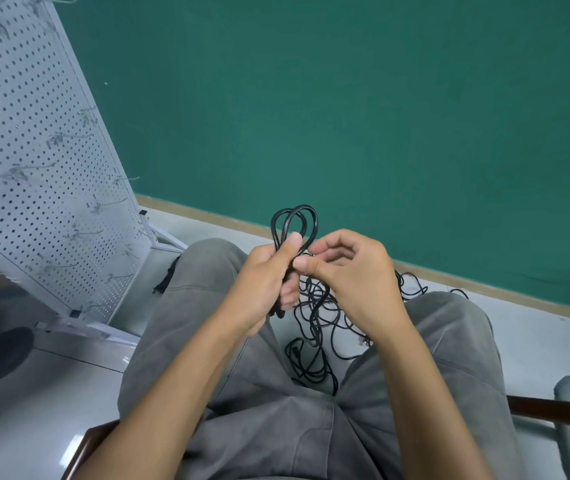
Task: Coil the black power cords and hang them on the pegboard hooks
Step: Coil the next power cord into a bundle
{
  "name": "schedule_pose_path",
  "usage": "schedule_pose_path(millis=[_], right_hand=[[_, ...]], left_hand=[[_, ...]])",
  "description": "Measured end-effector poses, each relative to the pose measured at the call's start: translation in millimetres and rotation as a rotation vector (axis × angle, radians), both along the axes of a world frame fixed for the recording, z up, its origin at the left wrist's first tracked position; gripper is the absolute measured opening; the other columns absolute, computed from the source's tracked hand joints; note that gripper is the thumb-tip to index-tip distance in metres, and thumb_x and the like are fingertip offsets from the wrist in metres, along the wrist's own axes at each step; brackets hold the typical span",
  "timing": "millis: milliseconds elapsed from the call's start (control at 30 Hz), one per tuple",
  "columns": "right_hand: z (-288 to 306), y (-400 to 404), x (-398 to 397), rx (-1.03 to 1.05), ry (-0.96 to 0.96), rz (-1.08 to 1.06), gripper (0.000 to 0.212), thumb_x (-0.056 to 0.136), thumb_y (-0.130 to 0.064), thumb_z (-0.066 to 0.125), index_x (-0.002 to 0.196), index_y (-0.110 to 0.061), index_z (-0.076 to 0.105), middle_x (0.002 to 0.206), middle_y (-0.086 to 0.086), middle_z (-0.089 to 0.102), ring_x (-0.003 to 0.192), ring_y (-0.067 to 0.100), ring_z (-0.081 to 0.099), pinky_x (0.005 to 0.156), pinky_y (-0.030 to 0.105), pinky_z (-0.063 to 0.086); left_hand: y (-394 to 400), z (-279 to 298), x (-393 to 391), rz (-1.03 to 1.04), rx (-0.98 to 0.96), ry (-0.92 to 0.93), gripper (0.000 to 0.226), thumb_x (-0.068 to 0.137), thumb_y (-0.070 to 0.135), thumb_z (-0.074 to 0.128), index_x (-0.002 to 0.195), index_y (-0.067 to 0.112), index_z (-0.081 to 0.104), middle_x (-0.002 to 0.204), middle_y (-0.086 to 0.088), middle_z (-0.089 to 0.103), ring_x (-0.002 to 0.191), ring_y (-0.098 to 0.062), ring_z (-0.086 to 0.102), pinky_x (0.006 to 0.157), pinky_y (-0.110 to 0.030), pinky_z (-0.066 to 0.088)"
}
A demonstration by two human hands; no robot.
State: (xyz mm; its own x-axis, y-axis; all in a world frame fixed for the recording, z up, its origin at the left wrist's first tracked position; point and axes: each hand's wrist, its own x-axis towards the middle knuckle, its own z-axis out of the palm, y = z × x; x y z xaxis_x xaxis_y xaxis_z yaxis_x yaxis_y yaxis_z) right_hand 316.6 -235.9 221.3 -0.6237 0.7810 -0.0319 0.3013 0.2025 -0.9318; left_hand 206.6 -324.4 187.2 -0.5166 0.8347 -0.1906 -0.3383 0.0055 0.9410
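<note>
My left hand (pixel 269 275) grips a black power cord (pixel 294 220) folded into a small bundle of loops that sticks up above my thumb. My right hand (pixel 342 268) pinches the same cord just beside the left thumb. More black cord (pixel 314 327) hangs down from my hands into a loose tangle on the floor between my knees. The white pegboard (pixel 34 161) leans at the left, with several bare metal hooks (pixel 79 233) sticking out of it.
I sit on a chair with dark wooden arms (pixel 553 410), my grey trousers (pixel 276 427) filling the lower view. A green wall (pixel 346 98) stands ahead. The pegboard's white frame foot (pixel 159 237) rests on the pale tiled floor.
</note>
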Motion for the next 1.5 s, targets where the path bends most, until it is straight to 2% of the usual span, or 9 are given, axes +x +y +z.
schedule_pose_path(millis=[167, 333, 500, 600, 767, 1067, 1200, 1300, 1500], right_hand=[[-20.5, 9.7, 6.9, 0.005, -0.024, 0.143, 0.006, 0.091, -0.018, 0.077, 0.091, -0.018, 0.071, 0.087, 0.003, 0.074, 0.080, 0.008, 0.066, 0.081, 0.024, 0.054], [-31.8, 10.0, 8.3, 0.060, -0.064, 0.019, 0.008, 0.092, -0.022, 0.076, 0.085, -0.021, 0.072, 0.081, -0.001, 0.076, 0.079, 0.016, 0.071, 0.078, 0.028, 0.056], [-29.6, 5.4, 6.3, 0.184, -0.045, -0.178, 0.014, 0.091, -0.027, 0.077, 0.079, -0.022, 0.072, 0.066, -0.006, 0.072, 0.055, 0.016, 0.062, 0.058, 0.028, 0.050], [-33.9, 4.1, 4.8, 0.259, -0.002, -0.195, 0.015, 0.094, -0.023, 0.072, 0.081, -0.026, 0.065, 0.070, -0.005, 0.070, 0.061, 0.014, 0.065, 0.060, 0.029, 0.050], [-41.0, 9.0, 0.5, 0.153, -0.010, -0.003, 0.017, 0.099, -0.014, 0.063, 0.095, -0.031, 0.061, 0.099, -0.009, 0.068, 0.089, 0.011, 0.063, 0.085, 0.030, 0.054], [-52.0, 6.9, 5.3, -0.240, 0.039, 0.163, 0.006, 0.098, 0.000, 0.062, 0.104, 0.002, 0.063, 0.086, 0.005, 0.062, 0.074, 0.005, 0.061, 0.077, 0.019, 0.054], [-42.2, 3.7, 4.2, -0.311, 0.141, 0.098, 0.005, 0.100, -0.001, 0.059, 0.102, -0.005, 0.062, 0.080, -0.001, 0.067, 0.076, 0.007, 0.065, 0.078, 0.026, 0.055], [-24.7, 1.9, 1.5, -0.351, 0.264, 0.023, 0.009, 0.101, -0.001, 0.057, 0.099, -0.009, 0.061, 0.089, 0.004, 0.063, 0.086, 0.017, 0.061, 0.081, 0.032, 0.058], [3.4, -5.1, -0.3, -0.250, 0.302, -0.041, 0.011, 0.101, -0.002, 0.058, 0.097, -0.011, 0.061, 0.092, 0.003, 0.060, 0.075, 0.004, 0.061, 0.074, 0.026, 0.060]], left_hand=[[-3.2, 1.5, -10.6, 0.052, 0.059, -0.130, 0.051, 0.105, 0.047, 0.048, 0.072, 0.009, 0.051, 0.046, 0.001, 0.028, 0.038, -0.013, 0.025, 0.040, -0.021, 0.023], [-3.9, 0.5, -10.7, 0.004, 0.089, -0.132, 0.049, 0.087, 0.056, 0.056, 0.075, 0.008, 0.052, 0.046, 0.002, 0.029, 0.038, -0.012, 0.025, 0.039, -0.021, 0.022], [-3.5, -1.6, -6.7, -0.178, 0.073, -0.019, 0.036, 0.087, 0.044, 0.065, 0.073, 0.012, 0.055, 0.045, 0.000, 0.032, 0.036, -0.013, 0.027, 0.038, -0.020, 0.027], [-2.5, -0.2, -4.7, -0.150, 0.054, -0.020, 0.037, 0.103, 0.028, 0.058, 0.070, 0.014, 0.047, 0.046, -0.001, 0.029, 0.036, -0.013, 0.025, 0.038, -0.020, 0.026], [-4.8, 4.4, -6.8, -0.035, 0.120, -0.033, 0.042, 0.108, 0.028, 0.050, 0.068, 0.017, 0.038, 0.046, 0.000, 0.027, 0.038, -0.014, 0.022, 0.042, -0.022, 0.023], [-8.7, 6.7, -15.3, 0.077, 0.159, -0.081, 0.046, 0.100, 0.040, 0.054, 0.063, 0.019, 0.037, 0.045, 0.001, 0.025, 0.039, -0.013, 0.023, 0.041, -0.025, 0.021], [-6.0, 4.8, -14.9, 0.060, 0.125, 0.035, 0.046, 0.091, 0.051, 0.053, 0.066, 0.016, 0.036, 0.047, -0.001, 0.029, 0.040, -0.015, 0.027, 0.042, -0.023, 0.028], [-3.6, 0.5, -10.8, -0.014, 0.077, 0.109, 0.046, 0.092, 0.053, 0.051, 0.069, 0.015, 0.040, 0.050, -0.003, 0.035, 0.041, -0.016, 0.032, 0.043, -0.022, 0.032], [-3.3, -1.9, -7.2, -0.091, -0.008, 0.321, 0.044, 0.095, 0.055, 0.048, 0.074, 0.016, 0.053, 0.059, 0.004, 0.053, 0.050, -0.017, 0.046, 0.051, -0.028, 0.038]])
